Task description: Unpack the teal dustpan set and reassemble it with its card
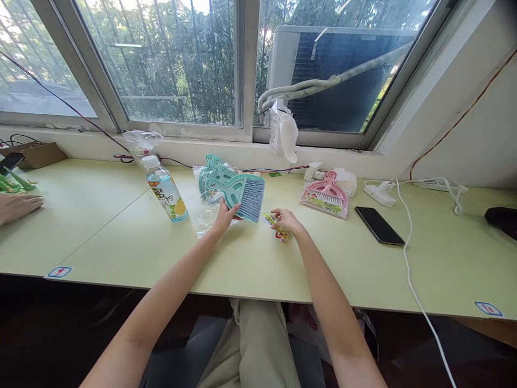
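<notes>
My left hand [226, 216] is closed round a mint-green hand brush [234, 189], whose pale bristles [253, 196] point to the right; a dustpan may be behind it, but I cannot tell. In my right hand [286, 221] is a small yellow printed label card [283, 235], pinched between the fingers just above the table. More mint-green brush-and-dustpan sets [214, 164] lie behind my left hand, partly in clear plastic wrap [204, 220]. Farther right, a pink brush-and-dustpan set [326, 195] rests wrapped, with a printed label across its bristles.
A drink bottle [166, 188] stands left of my left hand. To the right lie a black phone [379, 225], a power strip [379, 192] and a white cable [409, 258] running over the table edge. Another person's hand [20, 207] rests at the far left, near a cardboard box [42, 155].
</notes>
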`<action>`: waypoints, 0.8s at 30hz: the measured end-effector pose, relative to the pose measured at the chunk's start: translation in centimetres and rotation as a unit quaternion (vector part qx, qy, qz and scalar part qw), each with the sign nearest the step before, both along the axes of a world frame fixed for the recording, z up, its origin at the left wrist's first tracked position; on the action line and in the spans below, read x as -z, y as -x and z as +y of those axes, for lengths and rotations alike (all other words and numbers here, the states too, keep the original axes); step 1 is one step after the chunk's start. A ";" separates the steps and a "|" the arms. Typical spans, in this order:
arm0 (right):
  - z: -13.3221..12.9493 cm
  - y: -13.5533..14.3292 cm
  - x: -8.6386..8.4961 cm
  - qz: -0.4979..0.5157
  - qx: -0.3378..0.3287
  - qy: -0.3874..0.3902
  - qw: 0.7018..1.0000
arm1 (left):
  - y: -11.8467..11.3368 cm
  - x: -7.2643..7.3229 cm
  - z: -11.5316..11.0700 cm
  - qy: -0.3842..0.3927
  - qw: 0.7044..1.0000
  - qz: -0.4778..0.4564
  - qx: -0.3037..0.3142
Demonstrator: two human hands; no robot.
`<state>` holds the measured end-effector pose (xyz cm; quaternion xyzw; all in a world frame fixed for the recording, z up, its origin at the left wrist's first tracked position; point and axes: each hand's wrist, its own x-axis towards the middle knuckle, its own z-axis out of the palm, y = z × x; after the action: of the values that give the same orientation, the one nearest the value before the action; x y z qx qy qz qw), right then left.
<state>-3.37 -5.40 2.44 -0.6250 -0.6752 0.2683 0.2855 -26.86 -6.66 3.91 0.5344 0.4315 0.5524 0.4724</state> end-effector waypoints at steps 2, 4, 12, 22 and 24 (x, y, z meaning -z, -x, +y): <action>-0.1 0.0 -0.1 -0.011 -0.009 -0.003 1.000 | -0.1 0.0 -0.1 -0.001 1.000 0.006 0.007; -0.2 -0.1 -0.3 -0.021 0.006 -0.005 1.000 | -0.2 0.0 -0.1 0.000 1.000 0.007 0.007; 0.0 -1.4 -2.6 0.268 0.072 -0.033 0.960 | -0.1 -0.1 -0.1 -0.001 1.000 0.016 0.002; 0.0 1.5 -1.5 0.290 0.055 -0.034 0.955 | -1.9 0.1 -1.2 0.012 0.997 0.040 0.069; 0.1 1.6 -1.1 0.248 0.083 -0.046 0.964 | -1.9 0.1 -1.2 0.009 0.997 0.047 0.067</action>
<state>-5.00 -5.28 3.57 -0.5793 -0.5403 0.3588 0.4937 -24.97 -7.88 3.81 0.5835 0.4215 0.4899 0.4918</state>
